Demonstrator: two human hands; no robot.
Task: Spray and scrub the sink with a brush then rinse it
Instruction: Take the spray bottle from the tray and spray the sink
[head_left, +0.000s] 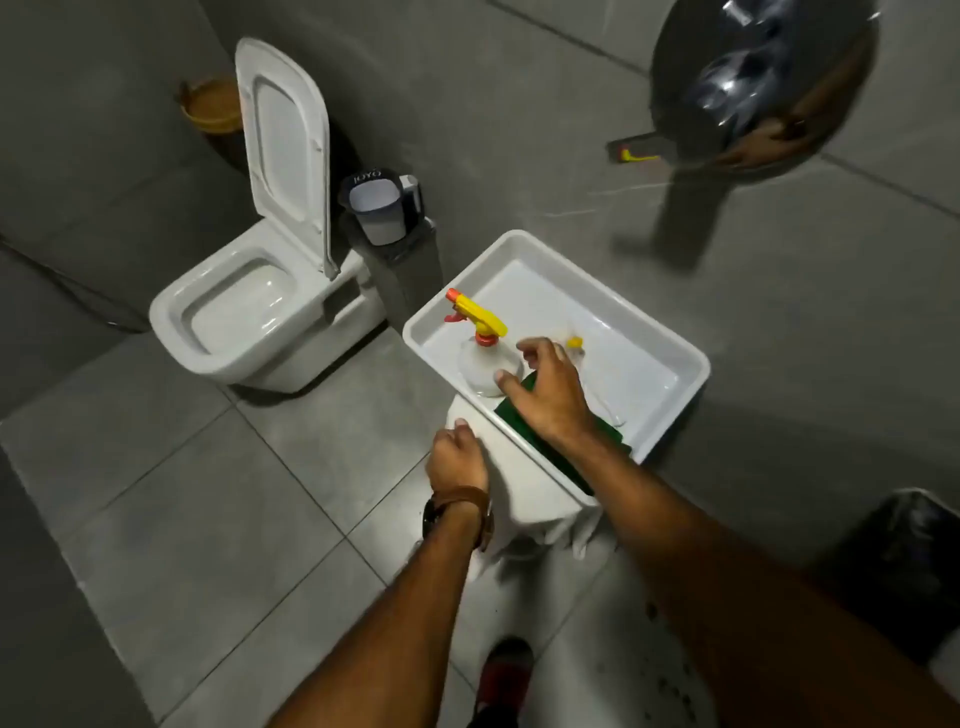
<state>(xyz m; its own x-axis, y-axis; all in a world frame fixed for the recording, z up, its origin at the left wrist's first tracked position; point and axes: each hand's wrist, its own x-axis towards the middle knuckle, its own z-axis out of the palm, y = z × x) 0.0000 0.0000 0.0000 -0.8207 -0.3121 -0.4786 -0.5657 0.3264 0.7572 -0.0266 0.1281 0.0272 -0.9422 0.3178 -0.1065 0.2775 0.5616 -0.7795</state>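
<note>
Two bare hands work at a white tray (670, 358) that sits on a white-draped stand. Inside it, near the left corner, a clear spray bottle (485, 361) with a yellow and orange trigger head stands upright. The right hand (548, 392) reaches in just beside the bottle, fingers spread, thumb close to the bottle's shoulder, gripping nothing. Beneath that hand lies a green pad (524, 436), mostly covered by the palm and wrist. Behind the hand a second clear item with a yellow cap (575, 343) is blurred; what it is cannot be told. The left hand (457, 460), curled, presses on the white cloth (524, 483) at the stand's near edge. A toilet (244, 312) with its lid raised stands well apart to the left. A round mirror (763, 83) hangs on the wall above.
</note>
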